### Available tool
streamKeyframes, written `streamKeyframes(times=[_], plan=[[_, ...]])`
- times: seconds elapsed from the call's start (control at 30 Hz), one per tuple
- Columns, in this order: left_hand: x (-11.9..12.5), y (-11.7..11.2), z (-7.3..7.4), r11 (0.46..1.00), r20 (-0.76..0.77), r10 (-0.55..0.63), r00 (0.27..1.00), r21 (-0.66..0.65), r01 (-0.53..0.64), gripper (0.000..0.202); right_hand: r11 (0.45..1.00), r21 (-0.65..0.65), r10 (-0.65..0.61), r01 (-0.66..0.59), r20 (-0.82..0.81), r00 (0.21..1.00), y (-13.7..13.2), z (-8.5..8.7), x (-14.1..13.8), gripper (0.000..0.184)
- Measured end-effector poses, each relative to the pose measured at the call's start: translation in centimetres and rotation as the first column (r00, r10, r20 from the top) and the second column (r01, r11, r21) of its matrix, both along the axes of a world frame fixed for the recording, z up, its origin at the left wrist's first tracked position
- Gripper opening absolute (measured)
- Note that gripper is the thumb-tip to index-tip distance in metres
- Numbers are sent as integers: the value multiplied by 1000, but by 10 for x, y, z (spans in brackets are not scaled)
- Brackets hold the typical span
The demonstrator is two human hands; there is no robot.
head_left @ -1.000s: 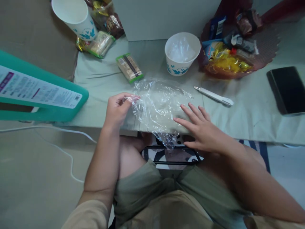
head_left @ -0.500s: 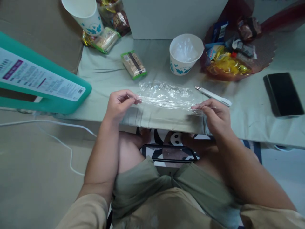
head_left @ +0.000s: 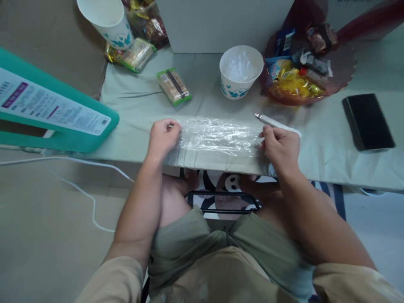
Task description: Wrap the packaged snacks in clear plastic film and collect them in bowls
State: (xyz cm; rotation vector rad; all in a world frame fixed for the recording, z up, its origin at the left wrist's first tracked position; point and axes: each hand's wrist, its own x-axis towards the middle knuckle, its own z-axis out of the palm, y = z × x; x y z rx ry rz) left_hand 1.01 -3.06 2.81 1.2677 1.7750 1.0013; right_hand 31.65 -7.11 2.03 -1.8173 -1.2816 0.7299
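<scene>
1. A green-ended snack pack [head_left: 174, 86] lies at a slant on the pale green cloth [head_left: 322, 164].
2. Left of that pack and nearer the person is a teal container [head_left: 63, 103] with a printed label; a white cable [head_left: 67, 159] runs just below it.
3. Beyond the pack, to its left, a leaf-patterned paper cup [head_left: 107, 27] leans by a second snack pack [head_left: 140, 54].
4. To the pack's right stands another paper cup [head_left: 238, 86].
5. Farther right, a red bowl [head_left: 345, 73] holds wrapped snacks [head_left: 292, 82].
6. Farthest right of the pack lies a black rectangular object [head_left: 369, 120].
</scene>
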Motion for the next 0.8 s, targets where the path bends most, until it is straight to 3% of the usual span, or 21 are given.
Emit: streamKeyframes(times=[0.1,0.2,0.23,0.33,0.5,0.7,0.8], plan=[[-4,-3,2,993,62,-105,993,-50,108,15,999,-45,-1,4,62,998,2,-1,3,34],[-6,-6,5,975,158,-194,968,-82,209,48,998,-66,-2,8,90,996,3,0,4,29],[-6,-6,6,974,168,-197,966,-80,213,47,998,-67,2,6,110,994,4,0,4,28],[-3,-4,4,994,155,-101,983,-34,108,11,999,-46,27,-19,171,985,3,-2,4,24],[3,4,-1,996,194,78,978,31,-86,17,997,-23,81,-79,164,983,1,-5,3,22],[-3,7,-2,991,311,51,949,105,-88,38,994,-12,105,-104,175,979,0,-6,4,23],[-8,4,4,997,492,-76,868,59,53,47,994,-27,109,-105,182,977,1,-5,4,23]])
